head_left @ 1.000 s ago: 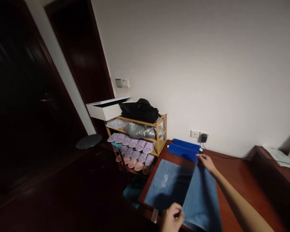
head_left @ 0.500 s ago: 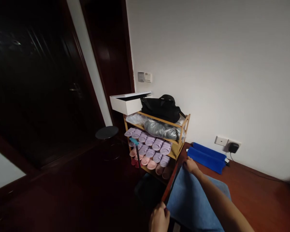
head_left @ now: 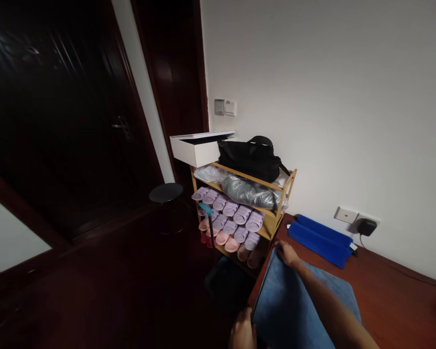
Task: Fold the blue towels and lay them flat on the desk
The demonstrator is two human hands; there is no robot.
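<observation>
A grey-blue cloth (head_left: 288,300) lies partly on the reddish-brown table (head_left: 392,310), with its left side held up along the table's edge. My right hand (head_left: 288,254) is closed on the far corner of the cloth, the forearm crossing over it. Nearer to me, my left hand (head_left: 242,330) grips the near end of the same side, its fingers partly cut off by the bottom of the view. Between the two hands the cloth's edge runs fairly straight. Just beyond my right hand lies a folded bright blue cloth (head_left: 321,242).
A wooden shoe rack (head_left: 272,228) with several lilac and pink slippers (head_left: 241,214) stands beyond the table. A black bag (head_left: 252,157) and white box (head_left: 196,151) sit on top. A round stool (head_left: 166,192) is left. A black plug (head_left: 366,226) sits in the wall socket.
The view has turned slightly left, so the scene sits further right. Both hands keep hold of the cloth, and its side between them looks straighter.
</observation>
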